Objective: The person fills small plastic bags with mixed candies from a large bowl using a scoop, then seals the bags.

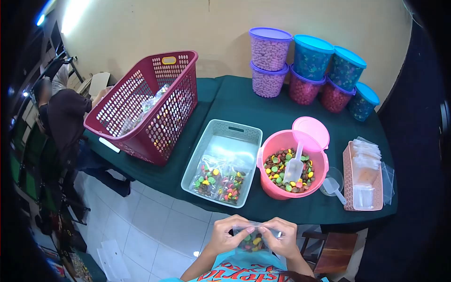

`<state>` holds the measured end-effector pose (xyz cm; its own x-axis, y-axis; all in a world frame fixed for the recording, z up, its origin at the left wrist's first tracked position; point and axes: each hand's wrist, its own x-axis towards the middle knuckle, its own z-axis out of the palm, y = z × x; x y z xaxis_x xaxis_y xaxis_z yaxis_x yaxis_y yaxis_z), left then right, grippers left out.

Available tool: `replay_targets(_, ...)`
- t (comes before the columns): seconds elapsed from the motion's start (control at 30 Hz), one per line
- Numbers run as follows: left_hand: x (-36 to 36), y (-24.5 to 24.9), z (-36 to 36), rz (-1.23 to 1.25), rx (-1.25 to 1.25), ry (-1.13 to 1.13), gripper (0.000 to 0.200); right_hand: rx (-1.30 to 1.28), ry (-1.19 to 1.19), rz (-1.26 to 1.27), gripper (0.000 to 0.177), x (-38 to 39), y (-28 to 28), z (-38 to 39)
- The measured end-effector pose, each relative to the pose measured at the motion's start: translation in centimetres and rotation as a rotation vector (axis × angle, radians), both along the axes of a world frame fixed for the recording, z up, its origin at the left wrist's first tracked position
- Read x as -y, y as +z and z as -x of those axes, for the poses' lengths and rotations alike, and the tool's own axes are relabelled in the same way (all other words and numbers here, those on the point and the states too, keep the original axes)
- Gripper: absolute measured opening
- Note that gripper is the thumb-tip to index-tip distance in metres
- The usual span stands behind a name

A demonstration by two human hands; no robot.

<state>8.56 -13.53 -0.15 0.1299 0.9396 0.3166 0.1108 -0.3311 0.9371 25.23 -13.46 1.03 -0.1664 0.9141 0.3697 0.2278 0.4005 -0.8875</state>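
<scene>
Between my two hands, close to my body, is a clear plastic bag (253, 243) with colourful candies in its lower part. My left hand (229, 235) pinches the bag's top edge on one side. On the other side, my right hand (280, 237) pinches the same edge, thumbs close together. Just beyond, on the table, a pale green tray (189, 171) holds filled candy bags (218, 181). Beside it stands a pink bucket (272, 190) of loose candies, with a clear scoop (294, 169) resting in them and its pink lid (312, 133) tilted at the back.
A large maroon basket (181, 113) with bags inside stands at the left. Stacked tubs (314, 56) line the back right. A pink box (348, 188) of empty bags and a small white scoop (333, 187) sit at the right. A person (68, 117) stands beyond the table's left end.
</scene>
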Motion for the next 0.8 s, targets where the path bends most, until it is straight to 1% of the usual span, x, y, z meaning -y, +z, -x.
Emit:
replay_targets(0.2,-1.1,0.1,4.0,-0.062,0.023,-0.005,0.011,-0.040,-0.023,0.008,0.006,-0.8,0.6,1.8)
replay_targets(0.23,-1.6,0.2,5.1,-0.089,0.031,-0.003,0.010,-0.058,-0.023,-0.007,0.006,-1.3,0.6,2.3)
replay_targets(0.27,-2.0,0.2,6.2,-0.057,0.041,-0.005,0.010,-0.064,-0.027,-0.009,0.005,-1.9,0.7,3.1)
replay_targets(0.37,-4.6,0.5,9.6,-0.062,0.066,0.010,0.009,-0.118,-0.048,-0.013,0.005,-4.8,0.2,6.3)
replay_targets(0.43,-6.3,0.5,11.7,-0.053,0.116,0.015,0.007,-0.194,-0.006,0.118,0.006,-6.7,-0.6,8.9)
replay_targets(0.5,-7.8,0.3,13.8,0.039,0.089,0.108,0.007,-0.330,0.074,0.263,0.011,-8.9,-1.8,11.3)
replay_targets(0.53,-8.9,-0.6,14.1,0.079,0.195,0.143,0.011,-0.367,0.113,0.328,0.016,-9.8,-2.2,12.4)
replay_targets(0.57,-10.1,-1.7,14.6,0.091,0.189,0.127,0.011,-0.279,0.061,0.371,0.019,-10.6,-2.9,13.2)
replay_targets(0.63,-12.4,-4.2,15.7,0.267,0.161,0.273,0.016,-0.186,-0.072,0.372,0.021,-12.0,-6.2,14.5)
replay_targets(0.67,-13.5,-5.1,16.2,0.276,0.204,0.279,0.019,-0.215,-0.120,0.332,0.022,-12.1,-6.1,15.1)
replay_targets(0.7,-14.7,-5.8,16.6,0.284,0.244,0.282,0.021,-0.133,-0.188,0.160,0.022,-12.3,-6.2,15.2)
replay_targets(0.77,-16.8,-6.3,17.4,0.292,0.212,0.244,0.021,-0.253,-0.282,0.389,0.020,-11.2,-6.6,15.0)
replay_targets(0.8,-17.9,-6.7,17.6,0.294,0.204,0.221,0.022,-0.116,-0.356,0.214,0.019,-10.8,-6.8,14.7)
